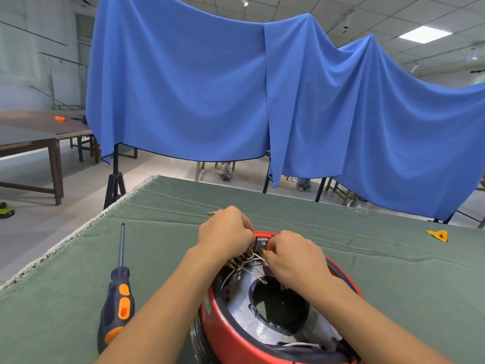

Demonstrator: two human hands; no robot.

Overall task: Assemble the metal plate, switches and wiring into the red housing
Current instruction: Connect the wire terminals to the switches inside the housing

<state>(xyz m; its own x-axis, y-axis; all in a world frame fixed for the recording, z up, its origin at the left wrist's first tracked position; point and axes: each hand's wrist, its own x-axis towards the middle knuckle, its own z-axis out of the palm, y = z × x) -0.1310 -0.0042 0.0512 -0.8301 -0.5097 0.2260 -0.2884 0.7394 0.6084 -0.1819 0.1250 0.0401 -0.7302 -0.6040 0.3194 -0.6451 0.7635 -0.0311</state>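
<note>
The red housing (231,334) sits on our green cloth (367,271), where our left hand (224,232) and right hand (294,256) pinch the white wires (250,271) by its switches (261,243).

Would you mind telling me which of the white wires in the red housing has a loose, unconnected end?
The white wire crossing the metal plate: its ring terminal lies free by the central hole, while the others run to the switches.

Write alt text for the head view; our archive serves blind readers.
Both hands, left hand and right hand, work on white wires and a switch at the far rim of a red housing. A screwdriver lies left on green cloth.
</note>
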